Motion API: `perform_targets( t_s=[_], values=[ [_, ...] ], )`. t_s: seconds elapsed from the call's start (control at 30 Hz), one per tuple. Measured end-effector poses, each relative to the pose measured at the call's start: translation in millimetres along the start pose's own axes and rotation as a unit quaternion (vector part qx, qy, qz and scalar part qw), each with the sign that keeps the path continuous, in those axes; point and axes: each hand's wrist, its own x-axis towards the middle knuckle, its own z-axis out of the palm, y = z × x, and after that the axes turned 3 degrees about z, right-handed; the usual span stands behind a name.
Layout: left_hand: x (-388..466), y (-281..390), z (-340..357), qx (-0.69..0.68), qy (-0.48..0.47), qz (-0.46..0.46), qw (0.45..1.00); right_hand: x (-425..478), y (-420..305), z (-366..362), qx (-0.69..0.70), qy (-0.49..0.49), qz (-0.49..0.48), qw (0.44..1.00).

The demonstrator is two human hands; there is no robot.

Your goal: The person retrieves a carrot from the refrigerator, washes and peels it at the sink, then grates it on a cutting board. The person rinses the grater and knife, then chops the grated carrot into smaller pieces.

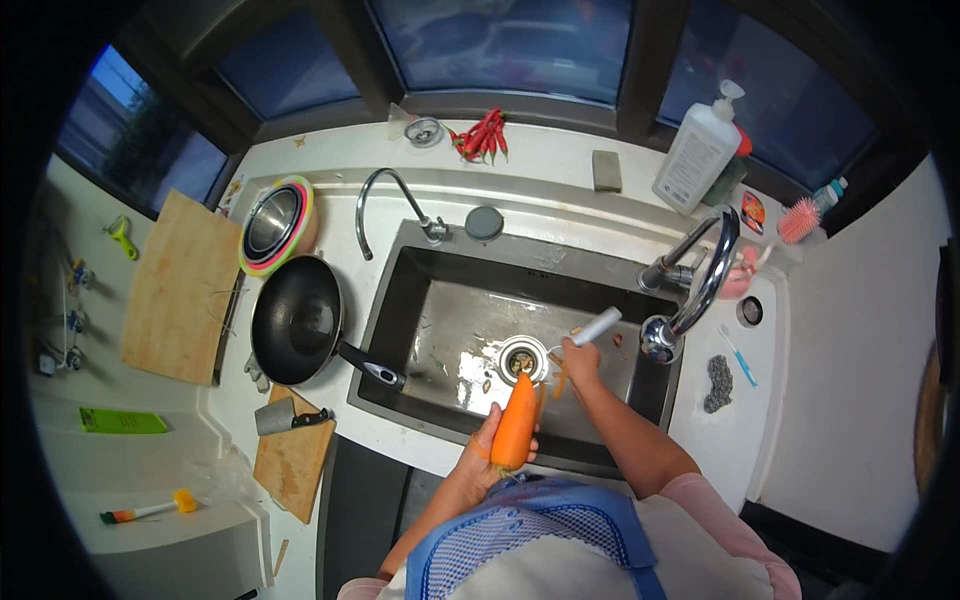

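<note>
A large peeled carrot (514, 427) lies in my left hand (480, 459), its stem end towards me and its tip over the near side of the sink drain (522, 361). My right hand (581, 361) grips a peeler with a whitish handle (598, 326), to the right of the drain. Thin orange peel strips (559, 382) hang or lie just below that hand. Scraps sit in the drain, and more bits are scattered on the wet bottom of the steel sink (457, 315).
A black wok (296, 321) stands left of the sink, its handle reaching over the rim. A cleaver (276, 417) rests on a small cutting board (292, 472). Two curved taps (433, 229) (660, 276) rise behind and right. Red chillies (480, 137) and a pump bottle (697, 154) stand along the window ledge.
</note>
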Motion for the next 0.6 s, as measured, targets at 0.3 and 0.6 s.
perform_targets(
  t_s=[0.3,0.6],
  values=[
    [38,-3,-36,-0.084,0.134,0.026,0.987,-145,-35,8,0.02,-0.306,-0.14,0.942],
    [14,3,-2,-0.064,0.044,0.002,0.997,-13,-15,-6,0.084,0.033,0.014,0.996]
  ],
)
